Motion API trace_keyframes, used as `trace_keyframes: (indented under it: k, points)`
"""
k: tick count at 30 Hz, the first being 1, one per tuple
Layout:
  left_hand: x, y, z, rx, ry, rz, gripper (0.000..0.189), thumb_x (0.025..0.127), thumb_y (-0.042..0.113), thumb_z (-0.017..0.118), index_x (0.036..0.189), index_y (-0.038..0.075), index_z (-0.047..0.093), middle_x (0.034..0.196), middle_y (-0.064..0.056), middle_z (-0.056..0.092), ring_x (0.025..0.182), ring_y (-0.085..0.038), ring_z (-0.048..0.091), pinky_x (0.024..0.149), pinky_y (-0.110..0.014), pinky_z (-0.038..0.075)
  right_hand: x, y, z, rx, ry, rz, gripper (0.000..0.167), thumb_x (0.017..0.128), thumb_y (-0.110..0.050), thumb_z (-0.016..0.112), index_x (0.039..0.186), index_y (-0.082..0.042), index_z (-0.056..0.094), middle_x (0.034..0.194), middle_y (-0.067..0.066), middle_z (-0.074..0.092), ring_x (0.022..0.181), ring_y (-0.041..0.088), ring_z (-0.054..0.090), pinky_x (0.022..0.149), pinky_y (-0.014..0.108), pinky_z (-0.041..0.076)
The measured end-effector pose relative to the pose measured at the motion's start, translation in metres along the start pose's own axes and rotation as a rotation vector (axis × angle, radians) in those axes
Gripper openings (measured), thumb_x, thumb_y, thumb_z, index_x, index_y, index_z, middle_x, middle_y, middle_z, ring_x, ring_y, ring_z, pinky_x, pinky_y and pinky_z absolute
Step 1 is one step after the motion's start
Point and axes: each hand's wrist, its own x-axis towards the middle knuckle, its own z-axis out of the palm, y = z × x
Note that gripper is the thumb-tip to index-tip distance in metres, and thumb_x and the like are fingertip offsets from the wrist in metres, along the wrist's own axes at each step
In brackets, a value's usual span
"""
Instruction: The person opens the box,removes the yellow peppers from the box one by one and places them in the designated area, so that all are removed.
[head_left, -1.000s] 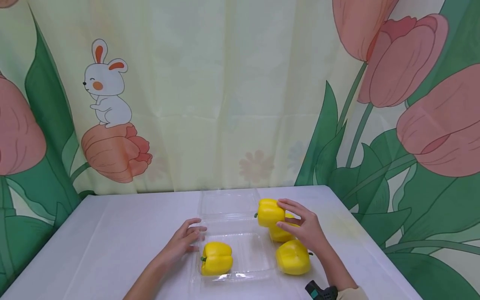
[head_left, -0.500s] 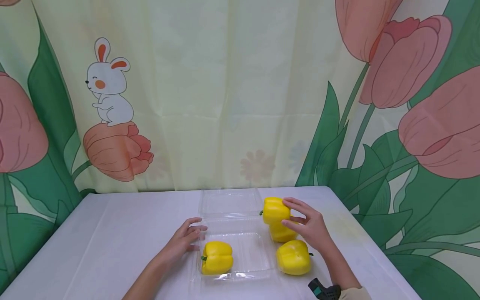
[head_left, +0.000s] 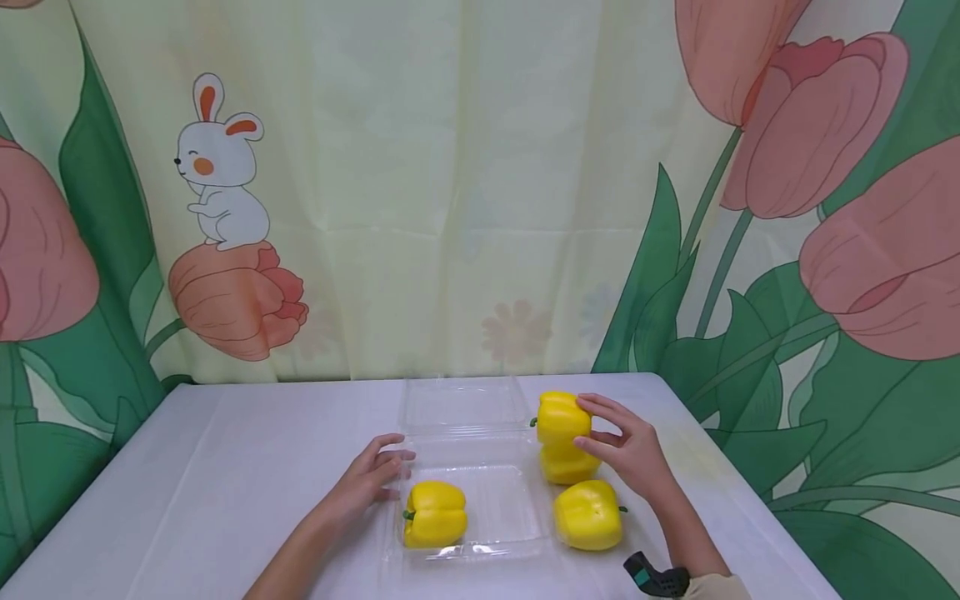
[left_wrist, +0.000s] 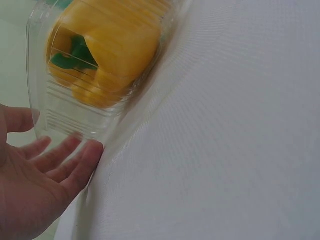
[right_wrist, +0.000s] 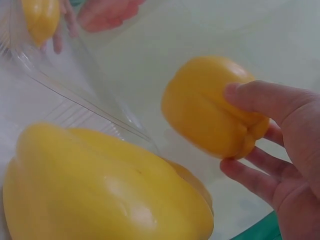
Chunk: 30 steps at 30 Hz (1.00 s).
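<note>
My right hand pinches a yellow bell pepper by its bottom end, with the green stem pointing left. The thumb and fingertips press on that pepper in the right wrist view. Directly in front of it, partly hidden, is another yellow bell pepper. My left hand touches the left side of an opened clear plastic clamshell box, its fingers loosely extended against the wall. One yellow bell pepper lies inside the box at the front left, seen through the plastic in the left wrist view.
A further yellow bell pepper sits on the white-covered table, just right of the box. The box's clear lid lies folded back toward the far table edge. Behind the table hangs a printed curtain.
My right hand has moved a little to the right and slightly farther back with the bell pepper in it. My left hand stays at the box's side.
</note>
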Motion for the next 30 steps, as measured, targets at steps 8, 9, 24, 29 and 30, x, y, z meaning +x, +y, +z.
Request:
trace_keyframes:
  k: [8, 9, 24, 29, 30]
  points:
    - [0.000, 0.000, 0.000, 0.000, 0.002, -0.005, 0.048, 0.101, 0.024, 0.048, 0.144, 0.012, 0.033, 0.138, -0.017, 0.054, 0.113, -0.025, 0.059, 0.086, -0.035, 0.057, 0.001, 0.005, -0.007, -0.002, -0.008, 0.019, 0.057, 0.083, -0.031, 0.075, 0.136, -0.019, 0.057, 0.145, 0.003, 0.050, 0.120, -0.008, 0.049, 0.089, 0.021, 0.053]
    - [0.000, 0.000, 0.000, 0.001, -0.001, -0.002, 0.048, 0.101, 0.024, 0.048, 0.144, 0.011, 0.033, 0.138, -0.017, 0.054, 0.114, -0.025, 0.058, 0.086, -0.035, 0.057, 0.001, 0.006, -0.008, -0.001, -0.010, 0.021, 0.056, 0.084, -0.031, 0.075, 0.136, -0.019, 0.057, 0.145, 0.003, 0.050, 0.119, -0.011, 0.048, 0.089, 0.020, 0.053]
    - [-0.003, 0.001, -0.001, -0.005, -0.018, 0.017, 0.050, 0.101, 0.025, 0.048, 0.145, 0.009, 0.031, 0.140, -0.021, 0.051, 0.116, -0.030, 0.058, 0.087, -0.036, 0.058, 0.001, 0.016, -0.018, 0.025, -0.031, 0.009, 0.055, 0.085, -0.028, 0.073, 0.137, -0.019, 0.055, 0.148, 0.004, 0.047, 0.115, -0.019, 0.044, 0.090, 0.018, 0.052]
    - [-0.001, 0.000, -0.001, 0.001, -0.012, 0.006, 0.049, 0.101, 0.025, 0.048, 0.145, 0.011, 0.031, 0.140, -0.019, 0.052, 0.115, -0.028, 0.058, 0.087, -0.035, 0.057, 0.000, 0.020, -0.021, 0.027, -0.033, 0.010, 0.055, 0.086, -0.029, 0.073, 0.137, -0.019, 0.055, 0.148, 0.004, 0.047, 0.116, -0.018, 0.044, 0.090, 0.017, 0.051]
    - [-0.001, 0.000, -0.001, 0.000, -0.011, 0.003, 0.049, 0.101, 0.025, 0.047, 0.145, 0.011, 0.031, 0.140, -0.019, 0.052, 0.115, -0.028, 0.058, 0.086, -0.034, 0.057, 0.000, 0.020, -0.021, 0.030, -0.034, 0.008, 0.055, 0.086, -0.028, 0.073, 0.137, -0.019, 0.055, 0.148, 0.005, 0.047, 0.116, -0.018, 0.044, 0.090, 0.016, 0.051]
